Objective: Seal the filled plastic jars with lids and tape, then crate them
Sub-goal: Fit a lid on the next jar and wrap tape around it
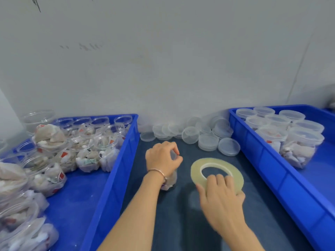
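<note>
1. Between the two blue crates, on the dark mat, the left hand is gripping a filled jar from above, fingers curling round its lid.
2. At four o'clock from the jar, the right hand is resting curled fingers on the tape roll, seemingly pinching its near rim.
3. Judging by the thin clear plastic, the jar is looking light and slippery; holding it at the lid seems safest.
</note>
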